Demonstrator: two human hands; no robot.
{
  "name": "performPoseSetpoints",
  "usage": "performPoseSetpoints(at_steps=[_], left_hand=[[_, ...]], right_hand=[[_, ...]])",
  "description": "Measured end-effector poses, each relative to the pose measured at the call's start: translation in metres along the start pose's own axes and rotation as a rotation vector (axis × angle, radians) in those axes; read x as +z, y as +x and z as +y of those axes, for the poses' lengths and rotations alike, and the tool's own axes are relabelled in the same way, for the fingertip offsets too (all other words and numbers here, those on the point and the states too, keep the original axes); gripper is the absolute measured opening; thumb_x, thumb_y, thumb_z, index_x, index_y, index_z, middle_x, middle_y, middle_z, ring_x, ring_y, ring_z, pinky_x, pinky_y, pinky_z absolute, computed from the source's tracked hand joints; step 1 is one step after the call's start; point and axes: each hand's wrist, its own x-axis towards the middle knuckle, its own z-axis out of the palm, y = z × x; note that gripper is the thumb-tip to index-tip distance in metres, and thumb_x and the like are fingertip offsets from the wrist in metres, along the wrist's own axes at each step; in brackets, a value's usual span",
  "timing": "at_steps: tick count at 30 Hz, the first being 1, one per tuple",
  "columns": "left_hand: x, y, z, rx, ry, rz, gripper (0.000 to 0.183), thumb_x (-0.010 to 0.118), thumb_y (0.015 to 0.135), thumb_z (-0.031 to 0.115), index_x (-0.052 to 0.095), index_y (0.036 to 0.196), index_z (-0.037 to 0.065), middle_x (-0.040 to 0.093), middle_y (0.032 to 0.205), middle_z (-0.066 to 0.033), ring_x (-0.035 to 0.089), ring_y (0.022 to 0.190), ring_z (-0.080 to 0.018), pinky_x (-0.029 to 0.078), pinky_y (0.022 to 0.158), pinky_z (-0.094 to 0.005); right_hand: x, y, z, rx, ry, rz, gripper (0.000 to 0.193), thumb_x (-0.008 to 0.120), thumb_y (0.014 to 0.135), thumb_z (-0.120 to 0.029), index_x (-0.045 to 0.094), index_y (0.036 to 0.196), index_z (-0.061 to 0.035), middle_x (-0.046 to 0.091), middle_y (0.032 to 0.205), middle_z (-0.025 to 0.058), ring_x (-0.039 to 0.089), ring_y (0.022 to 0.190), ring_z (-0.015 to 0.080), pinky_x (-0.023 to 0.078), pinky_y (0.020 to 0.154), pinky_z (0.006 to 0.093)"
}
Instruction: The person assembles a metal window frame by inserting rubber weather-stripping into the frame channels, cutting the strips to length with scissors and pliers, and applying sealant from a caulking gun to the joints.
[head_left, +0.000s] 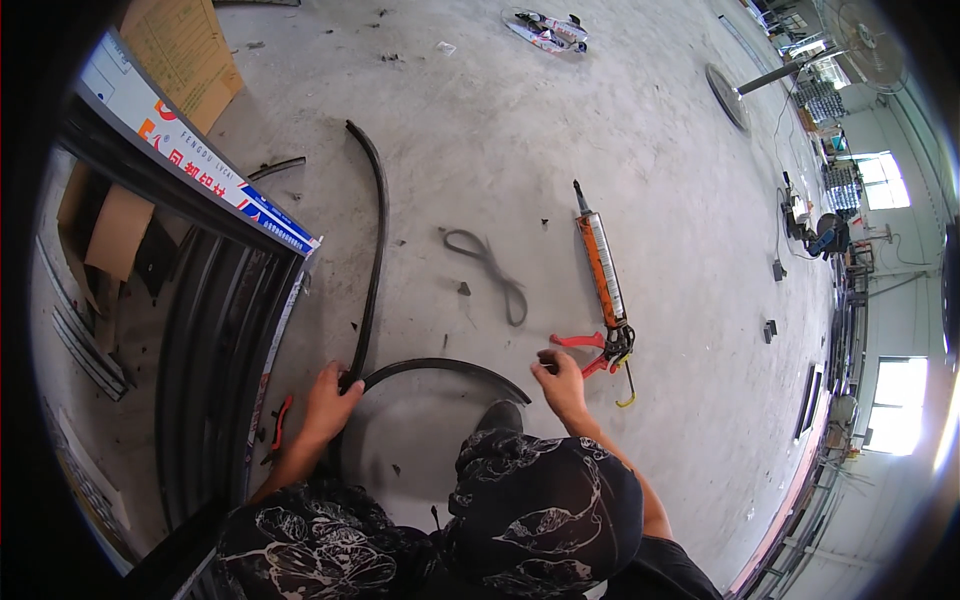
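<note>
My left hand (330, 402) is closed around a long black rubber strip (378, 230) that curves up across the floor. A second stretch of black strip (440, 363) arcs to the right in front of my knees, its end close to my shoe (502, 416). My right hand (563, 388) is off the floor, fingers curled together; a dark spot shows between them, too small to name. Just beyond it lies a caulking gun (603, 270) with an orange tube and red handles. Red-handled pliers (281, 430) rest left of my left forearm.
Black metal profiles with a printed, wrapped edge (190, 155) stand at the left, beside cardboard (180, 60). A looped grey strip (485, 262) lies mid-floor. A plastic-wrapped roll (548, 32) is at the far side, a pedestal fan (735, 95) at the far right.
</note>
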Motion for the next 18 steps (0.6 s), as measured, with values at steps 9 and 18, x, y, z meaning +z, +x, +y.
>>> performPoseSetpoints(at_steps=[9,18], left_hand=[[0.009,-0.003,-0.027,0.107,0.176,0.079,0.049,0.07,0.083,0.022,0.056,0.123,-0.004,0.06,0.119,-0.0224,0.059,0.109,-0.0373,0.045,0.097,-0.0421],[0.018,0.0,-0.005,0.053,-0.008,-0.059,0.039,0.067,0.084,0.019,0.059,0.113,-0.007,0.064,0.109,-0.022,0.061,0.103,-0.0344,0.046,0.093,-0.0392]], right_hand=[[-0.033,-0.002,0.022,0.241,-0.036,0.175,0.027,0.07,0.083,-0.022,0.068,0.101,-0.0019,0.071,0.089,0.0151,0.069,0.087,0.0263,0.053,0.079,0.0358],[-0.098,0.018,0.176,0.657,-0.316,0.551,0.057,0.075,0.077,-0.045,0.067,0.107,0.003,0.068,0.085,0.013,0.065,0.07,0.0234,0.054,0.067,0.035]])
